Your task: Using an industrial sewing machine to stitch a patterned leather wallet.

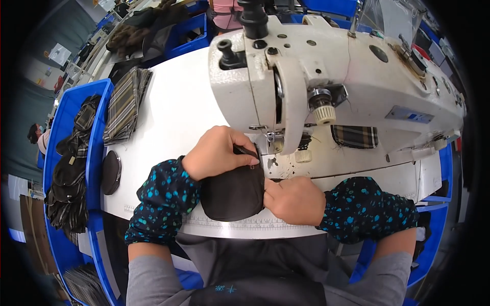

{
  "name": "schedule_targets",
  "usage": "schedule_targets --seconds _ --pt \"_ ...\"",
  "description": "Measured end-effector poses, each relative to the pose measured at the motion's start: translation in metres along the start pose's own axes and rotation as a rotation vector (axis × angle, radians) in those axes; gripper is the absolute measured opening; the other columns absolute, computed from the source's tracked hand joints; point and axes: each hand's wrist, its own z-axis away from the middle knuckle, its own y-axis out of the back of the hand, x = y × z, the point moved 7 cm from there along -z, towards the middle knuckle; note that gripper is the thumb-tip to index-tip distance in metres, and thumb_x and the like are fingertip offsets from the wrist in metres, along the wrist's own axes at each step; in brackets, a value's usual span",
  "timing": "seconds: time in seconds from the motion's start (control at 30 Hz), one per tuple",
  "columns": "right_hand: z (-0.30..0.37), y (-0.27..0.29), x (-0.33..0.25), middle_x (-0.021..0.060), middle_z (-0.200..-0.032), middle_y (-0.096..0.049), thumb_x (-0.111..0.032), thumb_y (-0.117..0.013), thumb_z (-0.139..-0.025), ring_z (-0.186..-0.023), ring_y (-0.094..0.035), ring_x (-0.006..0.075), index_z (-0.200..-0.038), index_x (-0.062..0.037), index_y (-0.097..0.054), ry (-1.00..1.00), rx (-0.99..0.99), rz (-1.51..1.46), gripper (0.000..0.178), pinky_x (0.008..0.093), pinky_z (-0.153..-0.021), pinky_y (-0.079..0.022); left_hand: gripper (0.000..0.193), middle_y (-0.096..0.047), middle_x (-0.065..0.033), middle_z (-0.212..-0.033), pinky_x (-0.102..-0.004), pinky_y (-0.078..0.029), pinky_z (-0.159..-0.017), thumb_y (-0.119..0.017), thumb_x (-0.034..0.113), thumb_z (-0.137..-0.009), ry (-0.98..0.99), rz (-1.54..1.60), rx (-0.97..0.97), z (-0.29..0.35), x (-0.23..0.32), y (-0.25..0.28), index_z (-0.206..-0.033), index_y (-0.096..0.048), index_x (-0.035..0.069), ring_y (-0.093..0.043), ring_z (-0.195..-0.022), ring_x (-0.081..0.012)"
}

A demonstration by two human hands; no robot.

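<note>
We are seeing the dark fabric pouch (230, 196) lying on the white table (176, 109), at the presser foot's (275, 145) seven o'clock. The left hand (217, 153) is pinching its toothed zipper edge (246, 150) at one o'clock; the right hand (296, 200) is resting curled at three (fingertips hidden, so we cannot tell its grip). We are judging it light, soft, smooth and rounded, best held along the firmer zipper.

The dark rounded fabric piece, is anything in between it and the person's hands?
No, nothing visible. The left hand pinches the dark rounded fabric piece near its upper right edge, and the right hand touches its right edge.
</note>
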Motion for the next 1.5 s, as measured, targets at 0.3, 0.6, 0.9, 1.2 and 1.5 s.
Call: schedule_targets --seconds 0.3,0.6,0.9,1.2,1.5 --pt "-0.002 0.026 0.005 0.0119 -0.107 -0.072 -0.013 -0.068 -0.072 -0.054 -0.054 0.0107 -0.087 -0.005 -0.07 0.039 0.347 0.145 0.018 0.0246 -0.048 -0.041 0.015 -0.071 -0.0147 -0.079 -0.0342 -0.053 -0.068 -0.082 0.014 -0.077 0.014 -0.048 -0.031 -0.004 -0.013 -0.008 -0.089 -0.077 0.007 -0.068 -0.07 -0.0302" --pt "-0.002 0.01 -0.007 0.019 -0.112 -0.071 -0.013 -0.067 -0.074 -0.053 -0.054 0.0098 -0.092 -0.002 -0.072 0.051 0.186 0.28 0.022 0.024 -0.048 -0.041 0.011 -0.072 -0.0132 -0.081 -0.035 -0.053 -0.069 -0.076 0.01 -0.082 0.03 0.095 -0.013 -0.004 -0.011 -0.013 -0.092 -0.076 0.007 -0.07 -0.075 -0.0304" --pt "-0.002 0.013 -0.009 0.028 -0.099 -0.071 -0.011 -0.066 -0.076 -0.05 -0.055 0.0107 -0.086 0.0052 -0.069 0.083 0.197 0.286 0.02 0.0248 -0.043 -0.043 0.012 -0.07 -0.0151 -0.077 -0.0376 -0.052 -0.066 -0.077 0.016 -0.081 0.118 -0.11 0.039 -0.005 -0.009 -0.012 -0.09 -0.076 0.008 -0.067 -0.071 -0.0337" --pt "-0.003 0.014 -0.008 0.0288 -0.098 -0.071 -0.011 -0.065 -0.074 -0.049 -0.055 0.0101 -0.085 0.0041 -0.069 0.035 0.197 0.254 0.019 0.0251 -0.043 -0.043 0.017 -0.07 -0.0126 -0.081 -0.0395 -0.052 -0.07 -0.08 0.015 -0.077 0.115 -0.23 0.137 -0.001 0.006 -0.005 -0.089 -0.072 0.005 -0.068 -0.079 -0.0326" --pt "-0.004 0.007 0.004 0.0206 -0.11 -0.071 -0.01 -0.066 -0.076 -0.054 -0.057 0.0095 -0.092 -0.0001 -0.071 -0.003 0.14 0.327 0.02 0.0244 -0.047 -0.043 0.026 -0.072 -0.0103 -0.091 -0.0396 -0.053 -0.076 -0.082 0.013 -0.074 0.207 -0.071 0.052 -0.016 -0.014 -0.006 -0.096 -0.071 0.005 -0.069 -0.087 -0.0318"
